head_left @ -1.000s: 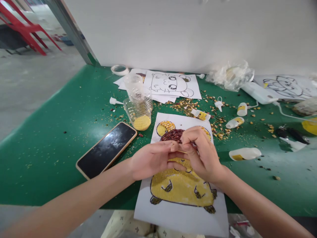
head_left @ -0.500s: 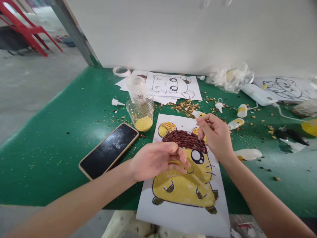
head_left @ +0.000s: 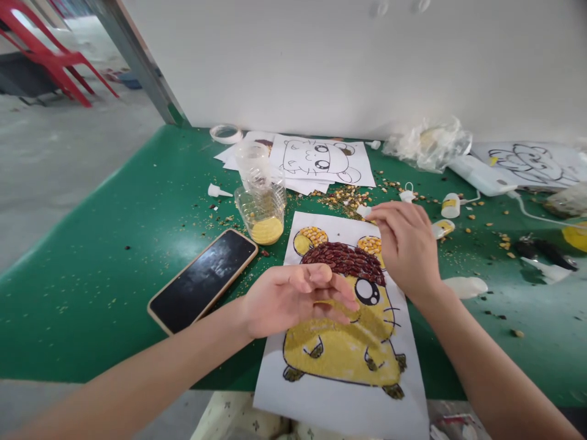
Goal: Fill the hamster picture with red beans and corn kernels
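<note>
A hamster picture [head_left: 339,360] on white paper lies at the table's front edge, filled with yellow grains, dark red beans on the head and corn kernels on the ears. Over its left half hovers my left hand [head_left: 298,299], palm turned inward, fingers apart and nothing in them. My right hand [head_left: 406,244] is above the picture's right edge by the right ear, its fingers bent around the white cap end of a small bottle [head_left: 364,211]; its fingertips are partly hidden, so contact with the bottle is unclear.
Left of the picture are a phone [head_left: 204,281] and clear plastic cups [head_left: 266,229], the front one with yellow grains. Loose seeds [head_left: 343,198], more drawings [head_left: 321,159], a tape roll [head_left: 225,134] and a plastic bag [head_left: 426,143] lie behind. Glue bottles [head_left: 465,287] are at right.
My right hand has moved slightly up and right, uncovering the right ear, and its back has turned more toward the camera. My left hand has barely moved.
</note>
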Motion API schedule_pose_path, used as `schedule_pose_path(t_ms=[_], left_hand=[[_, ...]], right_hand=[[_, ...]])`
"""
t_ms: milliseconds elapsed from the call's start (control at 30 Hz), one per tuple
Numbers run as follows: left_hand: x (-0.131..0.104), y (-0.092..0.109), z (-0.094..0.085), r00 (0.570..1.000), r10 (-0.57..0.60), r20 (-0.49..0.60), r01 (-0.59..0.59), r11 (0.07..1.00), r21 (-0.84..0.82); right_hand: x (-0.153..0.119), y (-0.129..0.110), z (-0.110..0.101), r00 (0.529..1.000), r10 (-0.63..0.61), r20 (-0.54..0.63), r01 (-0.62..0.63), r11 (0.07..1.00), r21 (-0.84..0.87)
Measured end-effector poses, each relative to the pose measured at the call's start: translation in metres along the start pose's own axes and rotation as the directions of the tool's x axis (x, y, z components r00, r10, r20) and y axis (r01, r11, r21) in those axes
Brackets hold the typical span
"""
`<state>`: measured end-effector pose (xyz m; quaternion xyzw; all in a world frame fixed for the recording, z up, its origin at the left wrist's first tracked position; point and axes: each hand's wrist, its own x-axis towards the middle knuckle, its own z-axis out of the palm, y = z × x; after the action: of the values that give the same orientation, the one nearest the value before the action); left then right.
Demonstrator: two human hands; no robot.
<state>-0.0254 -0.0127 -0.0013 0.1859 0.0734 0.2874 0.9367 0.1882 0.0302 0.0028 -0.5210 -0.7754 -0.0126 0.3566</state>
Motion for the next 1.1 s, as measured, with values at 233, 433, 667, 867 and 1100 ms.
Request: schedule_pose_path(t_ms=[233,433,667,867,1100], left_hand=[[0.000,0.000,-0.002,0.995,-0.057,-0.087,0.056,0.998,-0.007],[-0.001,-0.007,-0.007,0.981,-0.144,-0.131,0.151,0.987,0.047],[0.000,-0.005,-0.006,0.982,-0.108,-0.155,0.126,0.986,0.112],[-0.001,-0.002,-0.004,0.986,-0.080,-0.146,0.107,0.976,0.188],[0.000,0.001,-0.001,0.993,-0.067,-0.099,0.082,0.985,0.154]], right_hand=[[-0.010,-0.035,-0.004,0.887,-0.229,0.401,-0.181,0.625,0.759],[-0.017,-0.042,0.006,0.869,-0.163,0.466,-0.289,0.599,0.747],[-0.014,-0.037,0.005,0.830,-0.180,0.528,-0.380,0.511,0.771],[-0.012,-0.032,0.002,0.809,-0.220,0.546,-0.397,0.480,0.782],[-0.011,-0.030,0.002,0.821,-0.241,0.518,-0.396,0.414,0.819]])
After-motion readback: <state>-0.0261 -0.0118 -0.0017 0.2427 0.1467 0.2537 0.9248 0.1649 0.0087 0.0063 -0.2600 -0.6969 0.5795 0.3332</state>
